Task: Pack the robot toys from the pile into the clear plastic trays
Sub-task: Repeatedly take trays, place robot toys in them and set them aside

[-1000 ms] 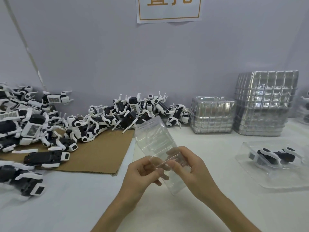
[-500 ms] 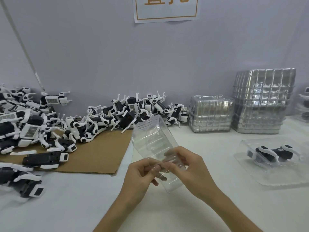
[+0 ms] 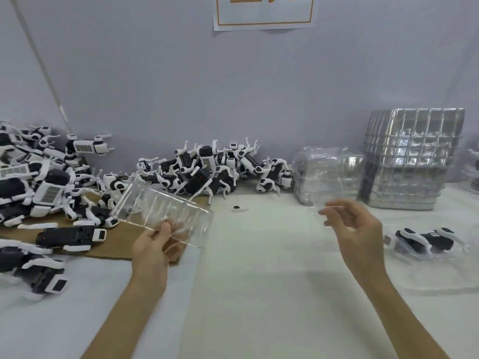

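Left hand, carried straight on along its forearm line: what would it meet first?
Probably the toy pile by the wall. The left hand and its tray point that way over the cardboard, though depth is unclear.

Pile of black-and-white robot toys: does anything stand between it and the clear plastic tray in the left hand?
Nothing visible does. The clear plastic tray, gripped by the left hand, hangs just before the pile of black-and-white robot toys, over the brown cardboard sheet. The right hand holds a second clear tray, so neither is free.
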